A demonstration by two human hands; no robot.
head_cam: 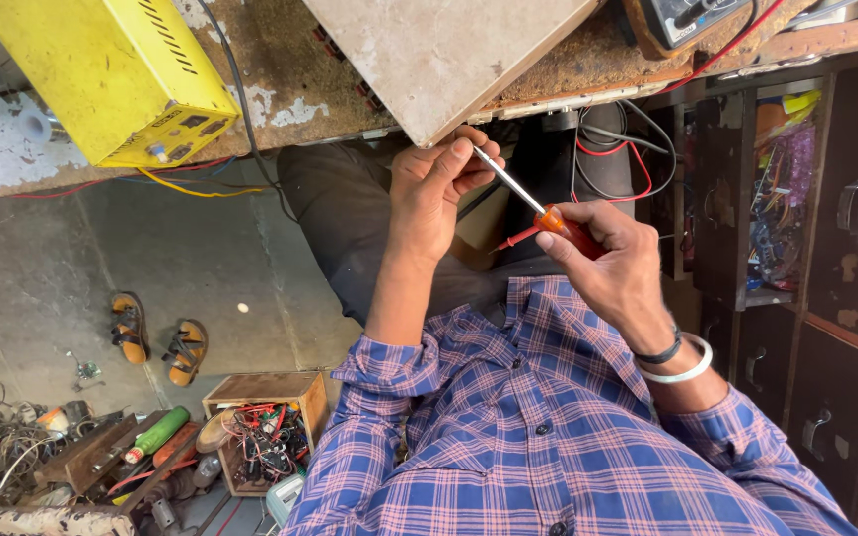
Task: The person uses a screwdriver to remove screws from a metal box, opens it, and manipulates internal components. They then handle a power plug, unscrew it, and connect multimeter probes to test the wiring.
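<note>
One screwdriver [538,210], thin steel shaft with an orange-red handle, slants up to the edge of a pale slab [439,50] overhanging the bench. The right hand [608,263] grips its handle; the left hand [439,184] pinches the tip. Two sandals [159,339] lie on open floor below.

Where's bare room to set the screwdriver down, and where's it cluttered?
Bare concrete floor between the yellow metal box and the sandals. Bare bench top between that box and the grey panel. Crowded: wooden crate of wires, floor clutter beside it, open cabinet shelf.
</note>
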